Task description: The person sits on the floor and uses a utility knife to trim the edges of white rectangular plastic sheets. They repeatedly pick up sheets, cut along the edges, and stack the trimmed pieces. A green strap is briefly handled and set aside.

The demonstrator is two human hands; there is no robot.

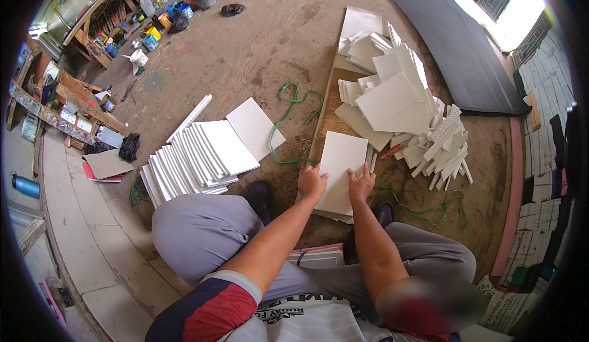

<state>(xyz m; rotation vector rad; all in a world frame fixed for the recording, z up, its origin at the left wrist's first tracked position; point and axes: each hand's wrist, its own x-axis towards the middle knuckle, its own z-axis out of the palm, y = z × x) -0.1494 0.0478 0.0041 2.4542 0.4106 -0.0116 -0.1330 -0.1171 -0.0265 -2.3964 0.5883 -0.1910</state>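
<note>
In front of me lies a white rectangular board (343,161), the top one of a small pile on a brown wooden plank (331,105). My left hand (313,182) closes on its left edge, thumb on the upper face. At the opposite edge my right hand (361,185) grips it, fingers partly hidden along the side. Left of my hands, a fanned row of white boards (199,155) rests on the floor, with one separate white board (256,128) at its far end. A loose heap of white boards (396,102) covers the plank's far part.
Narrow white offcuts (445,148) spill right of the heap. Green string (279,127) curls on the floor left of the plank, with more string (429,216) near my right knee. A dark mat (454,47) runs along the back right. Paint cans (150,42) stand at the far left.
</note>
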